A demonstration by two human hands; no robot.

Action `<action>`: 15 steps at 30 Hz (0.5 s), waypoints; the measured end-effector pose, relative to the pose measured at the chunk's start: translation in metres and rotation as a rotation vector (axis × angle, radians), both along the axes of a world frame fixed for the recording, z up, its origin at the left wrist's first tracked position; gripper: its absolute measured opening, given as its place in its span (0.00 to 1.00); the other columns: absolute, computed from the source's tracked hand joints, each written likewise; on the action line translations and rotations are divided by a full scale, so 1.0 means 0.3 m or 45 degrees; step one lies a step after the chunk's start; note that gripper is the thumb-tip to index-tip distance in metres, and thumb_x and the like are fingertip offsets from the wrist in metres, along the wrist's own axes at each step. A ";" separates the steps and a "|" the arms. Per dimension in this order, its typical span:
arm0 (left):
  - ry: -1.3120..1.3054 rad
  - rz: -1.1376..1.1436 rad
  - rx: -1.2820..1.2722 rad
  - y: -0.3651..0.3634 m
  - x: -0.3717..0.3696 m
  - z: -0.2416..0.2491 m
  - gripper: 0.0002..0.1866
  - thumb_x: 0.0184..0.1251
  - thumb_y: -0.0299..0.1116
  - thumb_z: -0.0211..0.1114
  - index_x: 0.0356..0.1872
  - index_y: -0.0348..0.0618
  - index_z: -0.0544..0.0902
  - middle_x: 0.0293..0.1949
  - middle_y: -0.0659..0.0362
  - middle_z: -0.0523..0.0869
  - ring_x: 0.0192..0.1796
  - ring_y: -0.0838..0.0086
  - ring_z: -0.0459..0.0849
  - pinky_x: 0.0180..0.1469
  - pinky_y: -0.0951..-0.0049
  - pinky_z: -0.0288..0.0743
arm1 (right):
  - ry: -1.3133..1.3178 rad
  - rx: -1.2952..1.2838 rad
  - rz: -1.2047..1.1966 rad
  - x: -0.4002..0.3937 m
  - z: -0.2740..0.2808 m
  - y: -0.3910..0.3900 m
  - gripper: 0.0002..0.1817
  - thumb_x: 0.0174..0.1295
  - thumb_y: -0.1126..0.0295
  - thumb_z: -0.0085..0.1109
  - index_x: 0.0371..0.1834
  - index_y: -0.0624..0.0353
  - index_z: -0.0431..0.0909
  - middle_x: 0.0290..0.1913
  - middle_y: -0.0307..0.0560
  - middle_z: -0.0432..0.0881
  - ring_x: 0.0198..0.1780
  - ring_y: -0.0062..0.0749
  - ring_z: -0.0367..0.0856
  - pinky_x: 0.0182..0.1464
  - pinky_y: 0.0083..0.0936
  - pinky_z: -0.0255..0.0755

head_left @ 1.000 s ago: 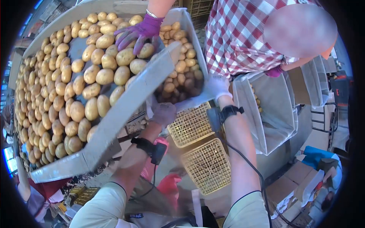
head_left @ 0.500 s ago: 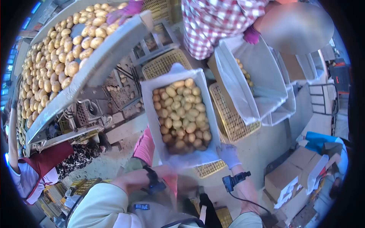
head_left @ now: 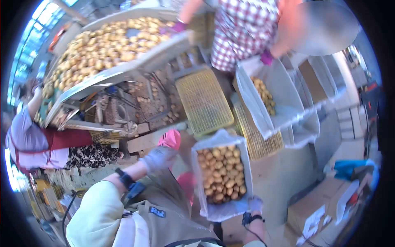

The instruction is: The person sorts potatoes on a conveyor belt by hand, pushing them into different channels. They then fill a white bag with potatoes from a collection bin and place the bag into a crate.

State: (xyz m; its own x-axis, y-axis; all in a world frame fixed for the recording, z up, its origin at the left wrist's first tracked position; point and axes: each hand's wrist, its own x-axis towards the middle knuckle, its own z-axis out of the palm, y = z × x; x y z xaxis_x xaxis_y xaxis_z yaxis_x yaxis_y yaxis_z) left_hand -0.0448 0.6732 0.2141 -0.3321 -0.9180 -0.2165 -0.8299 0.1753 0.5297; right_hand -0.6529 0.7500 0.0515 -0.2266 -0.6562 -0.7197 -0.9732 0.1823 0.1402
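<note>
A box lined with white plastic [head_left: 225, 212] sits low in front of me, filled with yellow-brown potatoes [head_left: 222, 173]. At its near right corner, my right hand [head_left: 255, 203] grips the rim in a pale glove. My left hand [head_left: 160, 159], also gloved, is off the box, out to its left, in front of a pink shoe [head_left: 170, 139]. Motion blur smears its fingers, and I can make out nothing held in it.
A sorting table heaped with potatoes [head_left: 98, 47] fills the upper left. A yellow plastic crate [head_left: 205, 101] lies beyond my box. A co-worker in a checked garment [head_left: 245, 31] stands beside other lined boxes [head_left: 284, 94]. Cartons [head_left: 317, 201] lie at lower right; another person [head_left: 68, 142] is at left.
The potato box has moved down and to the right in view, uncovering the yellow crate behind it. My left hand has left the box's near edge; my right hand stays at its corner.
</note>
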 end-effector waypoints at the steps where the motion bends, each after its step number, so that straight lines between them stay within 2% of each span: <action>1: -0.084 0.151 -0.039 -0.001 0.104 0.109 0.17 0.70 0.35 0.67 0.57 0.42 0.87 0.47 0.48 0.91 0.52 0.50 0.89 0.57 0.55 0.84 | 0.025 -0.038 0.015 -0.012 -0.022 0.015 0.27 0.75 0.44 0.47 0.59 0.52 0.83 0.60 0.57 0.88 0.65 0.53 0.84 0.72 0.48 0.71; 2: -0.160 0.300 -0.069 0.004 0.209 0.220 0.18 0.69 0.34 0.67 0.58 0.41 0.87 0.47 0.48 0.92 0.52 0.50 0.90 0.59 0.54 0.83 | 0.007 -0.081 0.010 -0.004 -0.001 0.015 0.27 0.73 0.45 0.50 0.58 0.55 0.82 0.61 0.58 0.86 0.65 0.55 0.84 0.68 0.50 0.75; 3: -0.245 0.388 -0.336 0.018 0.327 0.296 0.18 0.69 0.32 0.67 0.58 0.42 0.87 0.44 0.48 0.91 0.48 0.50 0.89 0.53 0.54 0.83 | 0.036 -0.130 -0.039 0.002 -0.026 0.022 0.26 0.71 0.45 0.52 0.54 0.56 0.83 0.60 0.57 0.86 0.64 0.55 0.84 0.68 0.50 0.75; 4: -0.327 0.463 -0.597 0.037 0.445 0.368 0.18 0.68 0.30 0.66 0.58 0.43 0.86 0.42 0.47 0.91 0.45 0.51 0.89 0.48 0.54 0.84 | -0.050 0.125 0.403 -0.008 0.020 0.000 0.26 0.74 0.47 0.50 0.62 0.55 0.80 0.67 0.65 0.81 0.68 0.59 0.80 0.71 0.49 0.72; 5: -0.391 0.533 -0.755 0.049 0.564 0.444 0.18 0.68 0.29 0.66 0.58 0.42 0.86 0.43 0.46 0.90 0.46 0.50 0.89 0.50 0.54 0.83 | -0.040 -0.020 -0.140 0.098 0.128 -0.021 0.26 0.73 0.48 0.51 0.61 0.55 0.79 0.67 0.65 0.81 0.68 0.63 0.79 0.70 0.51 0.73; 7: -0.565 0.695 -0.988 0.067 0.804 0.568 0.19 0.68 0.29 0.67 0.59 0.41 0.87 0.47 0.46 0.90 0.51 0.49 0.88 0.57 0.52 0.81 | -0.173 -0.086 -0.441 0.107 0.133 -0.015 0.22 0.71 0.51 0.57 0.60 0.52 0.80 0.60 0.66 0.84 0.60 0.65 0.84 0.62 0.56 0.78; 10: -0.812 0.968 -1.034 0.102 1.144 0.657 0.20 0.69 0.33 0.69 0.60 0.41 0.87 0.55 0.46 0.89 0.62 0.48 0.84 0.67 0.50 0.76 | -0.202 -0.074 0.749 -0.151 -0.214 0.029 0.20 0.71 0.54 0.61 0.58 0.54 0.80 0.54 0.65 0.87 0.55 0.63 0.87 0.57 0.57 0.81; 11: -0.808 0.985 -1.043 0.107 1.252 0.676 0.19 0.70 0.35 0.69 0.59 0.42 0.88 0.57 0.47 0.89 0.64 0.48 0.84 0.66 0.49 0.76 | -0.143 -0.005 0.295 0.009 -0.093 0.025 0.19 0.71 0.54 0.60 0.57 0.54 0.80 0.53 0.65 0.87 0.54 0.63 0.87 0.56 0.57 0.81; 12: -0.854 1.019 -1.005 0.117 1.349 0.672 0.19 0.71 0.36 0.68 0.59 0.42 0.88 0.55 0.46 0.89 0.63 0.48 0.84 0.66 0.51 0.77 | -0.133 -0.017 0.129 0.195 -0.001 -0.030 0.19 0.72 0.54 0.60 0.56 0.55 0.81 0.53 0.64 0.87 0.53 0.63 0.87 0.55 0.56 0.81; 14: -0.545 1.040 -0.884 0.127 1.492 0.662 0.14 0.71 0.35 0.67 0.51 0.41 0.90 0.48 0.47 0.89 0.58 0.49 0.85 0.62 0.51 0.77 | -0.185 -0.082 0.042 0.530 0.127 -0.141 0.18 0.73 0.54 0.59 0.55 0.56 0.82 0.51 0.63 0.88 0.52 0.63 0.88 0.53 0.55 0.82; 15: -0.373 0.970 -0.786 0.119 1.530 0.690 0.09 0.69 0.34 0.67 0.41 0.40 0.89 0.41 0.49 0.88 0.51 0.51 0.84 0.56 0.52 0.78 | -0.229 -0.122 0.043 0.666 0.142 -0.199 0.18 0.74 0.54 0.59 0.54 0.56 0.82 0.51 0.63 0.89 0.51 0.63 0.88 0.52 0.54 0.82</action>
State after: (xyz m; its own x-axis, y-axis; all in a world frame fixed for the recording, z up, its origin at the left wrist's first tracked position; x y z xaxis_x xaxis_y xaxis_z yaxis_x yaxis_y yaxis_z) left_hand 0.4142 0.7088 0.4211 0.3762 -0.8419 0.3869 -0.9172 -0.2793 0.2841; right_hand -0.4529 0.6902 0.0941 -0.0768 -0.7288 -0.6804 -0.9867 0.1534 -0.0529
